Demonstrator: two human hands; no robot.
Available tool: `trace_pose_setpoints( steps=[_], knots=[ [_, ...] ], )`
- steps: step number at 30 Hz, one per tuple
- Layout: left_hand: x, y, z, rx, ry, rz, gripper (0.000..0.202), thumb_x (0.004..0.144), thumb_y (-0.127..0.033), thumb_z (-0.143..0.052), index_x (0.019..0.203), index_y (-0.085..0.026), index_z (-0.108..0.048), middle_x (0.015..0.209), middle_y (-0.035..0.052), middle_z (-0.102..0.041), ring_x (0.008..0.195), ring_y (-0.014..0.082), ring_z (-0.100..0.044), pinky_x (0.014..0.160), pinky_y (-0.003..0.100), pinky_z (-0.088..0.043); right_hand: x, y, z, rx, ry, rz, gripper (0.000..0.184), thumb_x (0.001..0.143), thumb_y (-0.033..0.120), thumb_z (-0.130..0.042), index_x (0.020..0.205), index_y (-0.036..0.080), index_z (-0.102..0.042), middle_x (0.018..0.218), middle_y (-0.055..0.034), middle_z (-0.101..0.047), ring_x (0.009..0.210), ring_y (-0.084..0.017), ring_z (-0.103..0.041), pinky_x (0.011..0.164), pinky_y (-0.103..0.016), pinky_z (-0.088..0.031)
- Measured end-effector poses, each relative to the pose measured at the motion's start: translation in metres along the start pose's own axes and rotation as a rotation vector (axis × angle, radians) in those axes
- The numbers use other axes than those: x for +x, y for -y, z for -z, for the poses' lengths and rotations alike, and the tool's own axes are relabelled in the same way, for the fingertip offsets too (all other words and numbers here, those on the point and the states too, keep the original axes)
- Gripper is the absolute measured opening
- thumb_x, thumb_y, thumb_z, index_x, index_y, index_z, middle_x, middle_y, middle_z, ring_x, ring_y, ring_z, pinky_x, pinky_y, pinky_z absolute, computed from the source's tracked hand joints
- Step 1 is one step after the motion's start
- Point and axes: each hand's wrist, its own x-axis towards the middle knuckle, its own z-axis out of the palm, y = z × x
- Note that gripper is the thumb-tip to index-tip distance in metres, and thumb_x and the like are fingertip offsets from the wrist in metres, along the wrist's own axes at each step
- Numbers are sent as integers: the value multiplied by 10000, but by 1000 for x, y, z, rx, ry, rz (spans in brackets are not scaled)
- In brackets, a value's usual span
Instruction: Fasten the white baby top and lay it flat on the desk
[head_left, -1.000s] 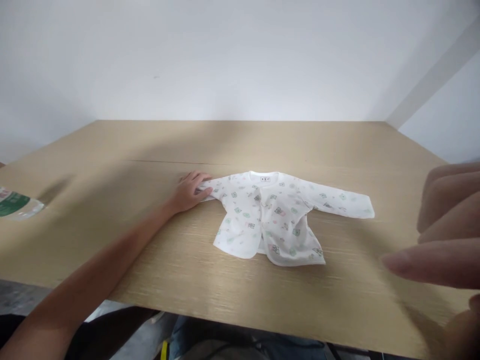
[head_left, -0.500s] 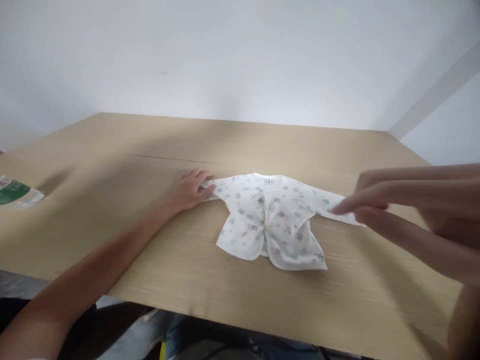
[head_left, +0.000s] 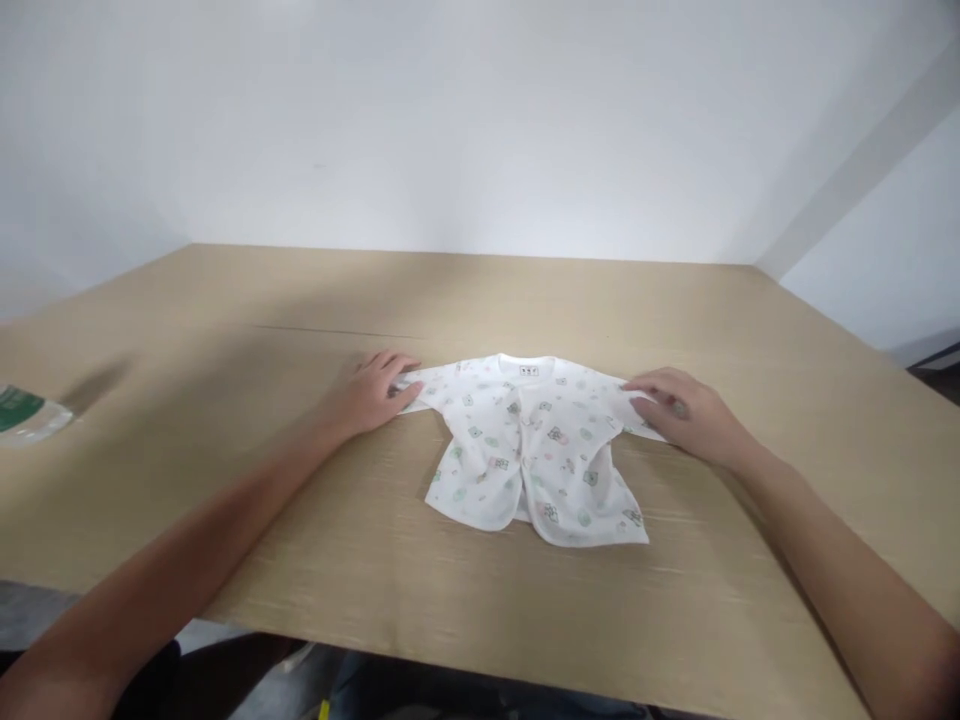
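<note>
A small white baby shirt (head_left: 536, 450) with green, pink and grey prints lies front side up on the table, its collar toward the wall and its sleeves spread sideways. The front edges meet in the middle and part near the hem. My left hand (head_left: 381, 390) rests on the sleeve at the left, fingers spread, covering the cuff. On the sleeve at the right lies my right hand (head_left: 679, 412), thumb and fingers apart, hiding most of that sleeve's end.
A clear plastic bottle (head_left: 34, 415) with a green label lies at the table's left edge, partly cut off. The wooden table (head_left: 450, 620) runs back to a white wall (head_left: 465, 130). Its front edge is close to my legs.
My right hand has come down from close to the camera onto the right sleeve. My left hand stays on the left sleeve. The view has shifted slightly.
</note>
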Motion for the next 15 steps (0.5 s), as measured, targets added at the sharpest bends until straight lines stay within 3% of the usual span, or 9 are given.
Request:
trace_pose_setpoints(
  steps=[6,15],
  knots=[
    [1,-2,0,15,4,2,460,1000,-567,-475,1308,-259,-620,1350,77,-635,1310,289,-538,1150,487,-373,0,-10,-2,-32,-36,-20,308,982,509,-559,1136,299,-723,1192,-78,-682,1161,-326,-612,1032,-559,-508],
    [1,0,-2,12,15,-2,464,999,-570,-471,1321,-267,-612,1358,79,-632,1312,282,-539,1159,486,-365,-1,-23,-10,-16,-51,5,318,960,477,-565,1130,267,-734,1190,-93,-681,1155,-323,-611,1064,-545,-477]
  ],
)
